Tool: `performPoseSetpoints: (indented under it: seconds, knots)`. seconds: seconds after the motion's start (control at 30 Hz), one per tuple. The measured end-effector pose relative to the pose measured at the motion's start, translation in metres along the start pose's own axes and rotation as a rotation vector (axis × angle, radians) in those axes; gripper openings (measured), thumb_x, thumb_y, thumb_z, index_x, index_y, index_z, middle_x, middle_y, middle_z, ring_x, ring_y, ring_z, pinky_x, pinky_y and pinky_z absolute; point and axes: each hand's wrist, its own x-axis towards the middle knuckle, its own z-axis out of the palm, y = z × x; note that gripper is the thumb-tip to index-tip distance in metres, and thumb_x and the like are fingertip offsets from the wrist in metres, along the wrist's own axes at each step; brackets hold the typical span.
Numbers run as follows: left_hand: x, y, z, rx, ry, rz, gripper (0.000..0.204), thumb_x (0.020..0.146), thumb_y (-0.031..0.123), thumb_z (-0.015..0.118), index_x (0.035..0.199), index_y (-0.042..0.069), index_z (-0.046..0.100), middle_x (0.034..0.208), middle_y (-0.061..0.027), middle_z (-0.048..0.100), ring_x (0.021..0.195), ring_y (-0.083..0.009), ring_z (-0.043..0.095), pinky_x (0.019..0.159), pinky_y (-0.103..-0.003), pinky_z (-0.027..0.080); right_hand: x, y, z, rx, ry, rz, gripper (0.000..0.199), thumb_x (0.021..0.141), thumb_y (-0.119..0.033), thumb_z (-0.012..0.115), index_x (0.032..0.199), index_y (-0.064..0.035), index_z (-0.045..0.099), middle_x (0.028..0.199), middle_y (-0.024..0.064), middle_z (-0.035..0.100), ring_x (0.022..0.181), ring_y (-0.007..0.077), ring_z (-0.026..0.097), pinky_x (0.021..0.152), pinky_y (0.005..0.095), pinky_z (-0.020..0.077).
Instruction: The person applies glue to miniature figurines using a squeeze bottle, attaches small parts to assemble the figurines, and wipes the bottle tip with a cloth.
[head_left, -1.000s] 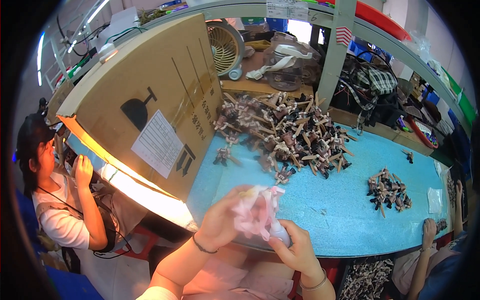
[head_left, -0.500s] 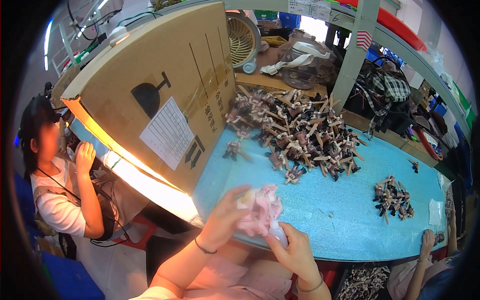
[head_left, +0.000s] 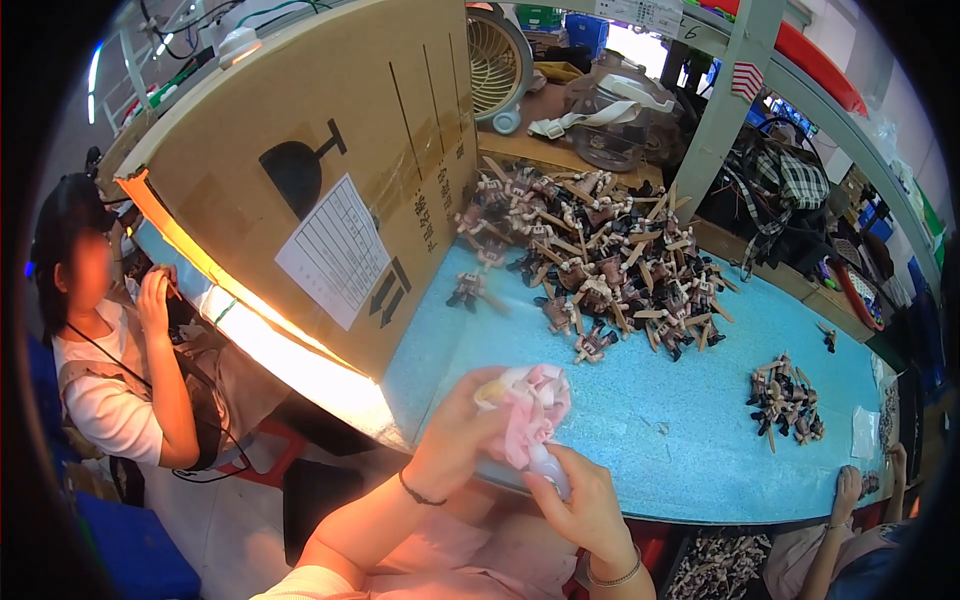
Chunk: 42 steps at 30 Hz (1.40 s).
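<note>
At the near edge of the blue table (head_left: 640, 440), the left hand (head_left: 455, 440) gripped a crumpled pink cloth (head_left: 530, 410) while the right hand (head_left: 585, 505) pinched a small pale bottle (head_left: 548, 468) beneath it, its contents unclear, with a large heap of toy figures (head_left: 590, 260) at the far edge.

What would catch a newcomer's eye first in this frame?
Probably the big heap of small toy figures on the blue table, with a smaller pile to its right. Near the bottom edge, the left hand and right hand hold a pink cloth; a large cardboard box stands to the left.
</note>
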Motion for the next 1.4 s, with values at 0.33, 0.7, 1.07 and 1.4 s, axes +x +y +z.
performPoseSetpoints:
  seconds: [0.33,0.7,1.07,1.4]
  knots:
    - [0.001,0.014,-0.004,-0.089,0.017,0.169,0.039,0.08,-0.001,0.052,0.118,-0.001,0.04,0.109,-0.0134,0.056,0.094,-0.0201,0.06,0.081,-0.03,0.051,-0.007,0.002,-0.004,0.052,-0.056,0.033,0.031,0.08,-0.021,0.066,0.101,0.0005,0.057,0.087,0.0206,0.062,0.077,0.0381,0.06,0.065,0.0378,0.0485]
    - [-0.011,0.018,-0.002,-0.008,-0.03,0.068,0.045,0.078,-0.006,0.056,0.119,0.001,0.04,0.109,-0.0124,0.056,0.092,-0.0181,0.06,0.075,-0.027,0.052,-0.008,0.011,-0.013,0.579,-0.307,0.168,0.026,0.085,-0.017,0.06,0.104,0.0003,0.057,0.077,0.0044,0.061,0.067,0.0094,0.054,0.059,0.0247,0.0429]
    - [-0.017,0.019,0.003,-0.033,-0.149,0.076,0.049,0.08,-0.001,0.056,0.124,0.003,0.035,0.117,-0.0148,0.052,0.105,-0.0224,0.056,0.088,-0.034,0.048,-0.009,0.011,-0.009,1.103,-0.457,0.229,0.032,0.091,-0.021,0.052,0.107,0.0062,0.054,0.07,0.0032,0.054,0.059,0.007,0.045,0.054,0.0209,0.0359]
    - [-0.019,0.019,0.009,-0.131,-0.083,0.121,0.048,0.079,-0.003,0.055,0.122,0.002,0.034,0.116,-0.014,0.051,0.104,-0.0227,0.056,0.087,-0.034,0.05,-0.015,0.014,-0.007,1.091,-0.471,0.254,0.031,0.09,-0.018,0.051,0.109,0.0056,0.053,0.07,0.0027,0.054,0.055,0.0057,0.043,0.05,0.0196,0.0343]
